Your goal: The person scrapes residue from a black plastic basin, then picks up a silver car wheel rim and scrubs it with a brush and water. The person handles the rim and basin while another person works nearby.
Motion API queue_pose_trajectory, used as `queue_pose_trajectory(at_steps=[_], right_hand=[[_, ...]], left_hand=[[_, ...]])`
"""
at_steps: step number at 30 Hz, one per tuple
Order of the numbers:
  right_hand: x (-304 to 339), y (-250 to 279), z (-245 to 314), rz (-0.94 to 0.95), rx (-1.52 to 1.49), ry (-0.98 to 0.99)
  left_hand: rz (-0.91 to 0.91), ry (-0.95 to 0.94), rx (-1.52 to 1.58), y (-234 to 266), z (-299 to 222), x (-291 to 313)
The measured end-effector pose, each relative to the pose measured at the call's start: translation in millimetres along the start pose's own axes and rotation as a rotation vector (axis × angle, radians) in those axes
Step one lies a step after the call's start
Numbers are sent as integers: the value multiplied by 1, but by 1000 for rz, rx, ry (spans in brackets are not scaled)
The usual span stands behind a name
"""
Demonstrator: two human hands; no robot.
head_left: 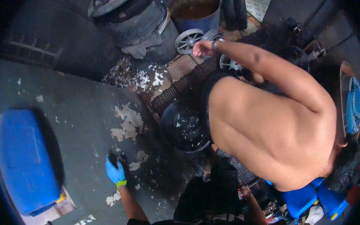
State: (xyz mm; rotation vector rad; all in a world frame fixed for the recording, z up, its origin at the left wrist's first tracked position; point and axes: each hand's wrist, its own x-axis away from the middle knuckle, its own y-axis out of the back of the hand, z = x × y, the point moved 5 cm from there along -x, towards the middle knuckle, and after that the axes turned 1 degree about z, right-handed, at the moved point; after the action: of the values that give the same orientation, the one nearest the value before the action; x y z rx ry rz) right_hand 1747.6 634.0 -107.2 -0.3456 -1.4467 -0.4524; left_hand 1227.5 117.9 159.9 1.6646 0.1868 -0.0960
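My left hand, in a light blue glove with a yellow-green cuff, is against the dark grey-green wall with peeling paint. Its thumb and fingers are apart, and a dark patch, perhaps shadow, lies at their tips. My right hand is bare and low beside my dark clothing. Its fingers look curled around something small and pale that I cannot make out. A black round tub with white flakes inside stands ahead of me. Close on my right, a bare-backed person bends over, one watch-wearing arm reaching toward a silver spoked wheel.
A blue container is at the far left. More blue containers and mixed small items lie at lower right. A large grey drum and a blue barrel stand at the back. White flakes litter the floor near black grid mats.
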Motion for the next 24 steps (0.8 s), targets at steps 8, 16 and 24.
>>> queue_pose_trajectory(at_steps=[8, 16, 24], right_hand=[[-33, 5, 25, 189, 121, 179], [-34, -46, 106, 236, 180, 63], [0, -121, 202, 231, -252, 29]], left_hand=[[176, -77, -15, 3, 11, 6], [-58, 231, -282, -34, 31, -17], [216, -8, -206, -223, -93, -225]])
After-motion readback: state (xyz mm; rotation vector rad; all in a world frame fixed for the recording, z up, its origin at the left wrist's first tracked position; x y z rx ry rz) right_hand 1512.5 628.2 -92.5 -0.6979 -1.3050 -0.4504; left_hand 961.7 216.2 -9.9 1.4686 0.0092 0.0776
